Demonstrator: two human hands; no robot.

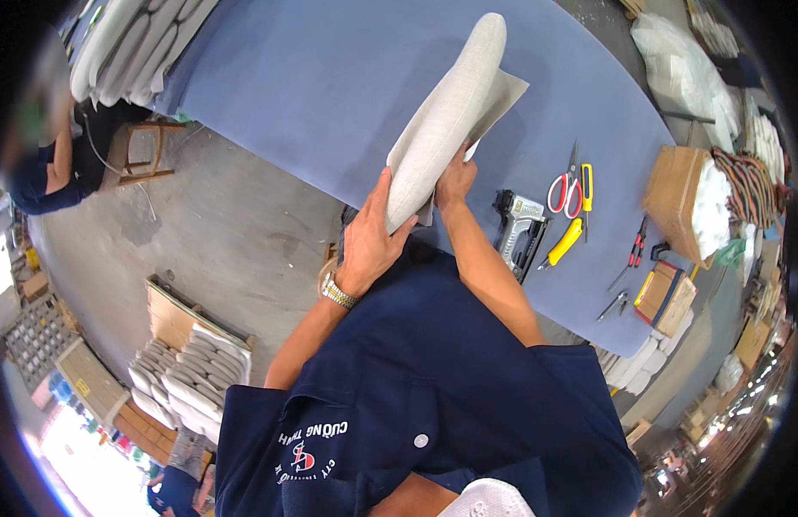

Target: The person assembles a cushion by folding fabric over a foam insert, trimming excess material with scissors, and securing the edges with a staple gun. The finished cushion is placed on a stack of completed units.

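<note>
A long, padded panel (446, 129) covered in light grey fabric stands tilted on edge over the blue table (278, 77). My left hand (373, 246) is closed round its near end, fingers along the left side and thumb at the near tip. On the panel's right side my right hand (455, 179) is closed near the edge, beside a pale flap (502, 103) that sticks out. Its fingertips are partly hidden behind the panel. A silver staple gun (521, 226) lies to the right of my right forearm.
Right of the staple gun lie red-handled scissors (568, 191), a yellow screwdriver (587, 188) and a yellow utility knife (563, 243). A cardboard box (673, 196) stands at the right edge. Similar panels are stacked far left (140, 52) and behind left (192, 370). A person (50, 177) is at left.
</note>
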